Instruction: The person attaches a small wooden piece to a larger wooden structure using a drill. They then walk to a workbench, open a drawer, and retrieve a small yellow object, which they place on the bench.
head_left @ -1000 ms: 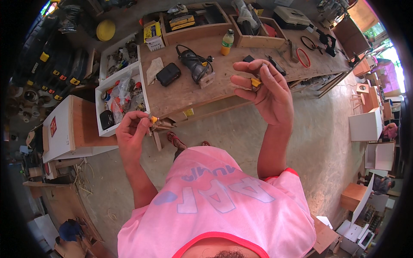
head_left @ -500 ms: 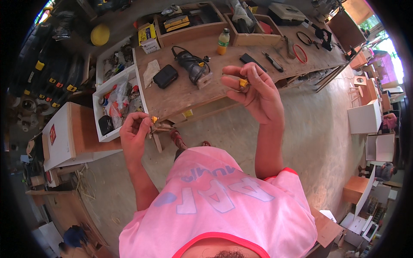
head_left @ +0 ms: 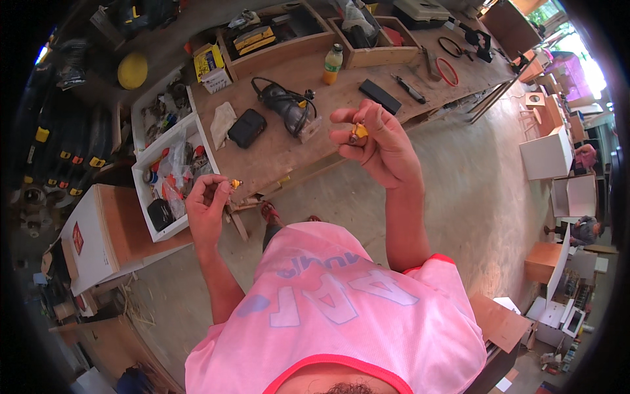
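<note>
My left hand [head_left: 207, 202] pinches a small yellow bit [head_left: 235, 184] with a metallic tip between thumb and fingers, near the bench's front edge. Farther right, my raised right hand [head_left: 388, 156] grips a second yellow bit [head_left: 359, 131], its darker end showing, with the other fingers loosely curled. Both hands are in the air, apart from each other. Beyond them on the wooden workbench [head_left: 269, 154] lie a corded power tool [head_left: 282, 104] with a clear base, a black zip case [head_left: 247, 128] and a flat black box [head_left: 380, 96].
A juice bottle [head_left: 332, 64], a utility knife [head_left: 409, 88] and a red ring [head_left: 447, 72] are on the bench. Wooden trays [head_left: 282, 58] stand at its back. A white drawer unit [head_left: 213, 172] of mixed parts and a cabinet [head_left: 92, 243] are at left.
My right hand has shifted slightly left and down and turned, so more of its yellow bit shows. The left hand stays nearly still. The view has swung a little over the bench.
</note>
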The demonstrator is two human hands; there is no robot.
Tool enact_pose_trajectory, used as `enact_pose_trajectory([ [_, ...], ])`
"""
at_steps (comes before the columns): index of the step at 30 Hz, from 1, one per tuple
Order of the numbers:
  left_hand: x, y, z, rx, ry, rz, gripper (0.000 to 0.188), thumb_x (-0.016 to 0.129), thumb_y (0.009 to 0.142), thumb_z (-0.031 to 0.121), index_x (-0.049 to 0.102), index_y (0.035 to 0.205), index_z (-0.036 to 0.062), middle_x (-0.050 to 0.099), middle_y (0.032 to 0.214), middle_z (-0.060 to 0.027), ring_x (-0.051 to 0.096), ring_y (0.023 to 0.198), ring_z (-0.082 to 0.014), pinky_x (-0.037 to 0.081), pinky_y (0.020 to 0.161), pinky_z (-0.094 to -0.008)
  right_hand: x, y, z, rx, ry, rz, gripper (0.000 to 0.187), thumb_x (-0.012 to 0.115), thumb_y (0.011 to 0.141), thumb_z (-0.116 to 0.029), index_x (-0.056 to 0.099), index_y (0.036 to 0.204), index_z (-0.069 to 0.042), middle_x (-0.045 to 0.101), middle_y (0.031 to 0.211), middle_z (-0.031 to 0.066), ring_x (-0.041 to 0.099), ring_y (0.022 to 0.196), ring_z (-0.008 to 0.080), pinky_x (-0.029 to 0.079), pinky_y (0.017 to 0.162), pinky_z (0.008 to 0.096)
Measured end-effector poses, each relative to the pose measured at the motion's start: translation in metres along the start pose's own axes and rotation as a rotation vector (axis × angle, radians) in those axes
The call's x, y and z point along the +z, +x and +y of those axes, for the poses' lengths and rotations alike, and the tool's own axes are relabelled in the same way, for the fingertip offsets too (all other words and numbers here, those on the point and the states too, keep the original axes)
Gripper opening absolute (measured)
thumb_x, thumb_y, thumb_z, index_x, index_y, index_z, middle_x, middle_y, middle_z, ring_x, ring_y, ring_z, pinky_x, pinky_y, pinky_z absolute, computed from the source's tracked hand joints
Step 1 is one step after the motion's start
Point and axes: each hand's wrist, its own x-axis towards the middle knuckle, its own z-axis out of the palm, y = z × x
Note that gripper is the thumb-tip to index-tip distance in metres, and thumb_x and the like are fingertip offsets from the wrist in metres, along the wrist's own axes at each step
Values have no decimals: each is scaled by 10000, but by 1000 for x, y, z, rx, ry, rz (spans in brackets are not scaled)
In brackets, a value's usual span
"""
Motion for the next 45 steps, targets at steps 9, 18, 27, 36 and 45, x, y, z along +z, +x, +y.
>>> enact_pose_trajectory([
  [9,-34,68,-11,-59,11,-62,116,678,981,121,652,1014,12,649,831,10,539,723,-35,436,658,-202,17,51,31,-10,-2,107,299,499,1068,-336,532,1057,-39,632,1210,195,735,1011,298,668,795,360],
  [18,-67,176,-124,-99,-7,-25,149,672,979,123,647,1044,-9,648,807,-8,560,693,-60,458,630,-230,-18,67,107,22,-386,570,239,599,1046,-238,492,927,-61,668,1091,127,725,888,228,632,760,393],
  [27,-34,258,-234,8,283,30,146,686,940,111,692,1044,9,754,913,-96,719,818,-170,542,737,-304,-94,-5,222,301,-266,981,287,587,1051,-268,588,1148,2,631,1061,87,680,925,192,589,861,319],
  [36,-26,279,-246,12,535,-20,198,672,920,214,689,1068,83,742,826,-163,732,814,-328,551,730,-404,-99,-2,247,254,-472,973,331,586,1044,-212,606,1254,43,635,1073,82,690,912,183,588,834,308],
  [45,-21,224,-176,-60,291,-37,204,677,950,158,660,1120,47,710,819,-75,661,720,-169,529,661,-331,-152,3,229,259,-924,1021,267,627,1008,-222,703,1164,-18,652,907,80,676,833,163,567,727,318],
])
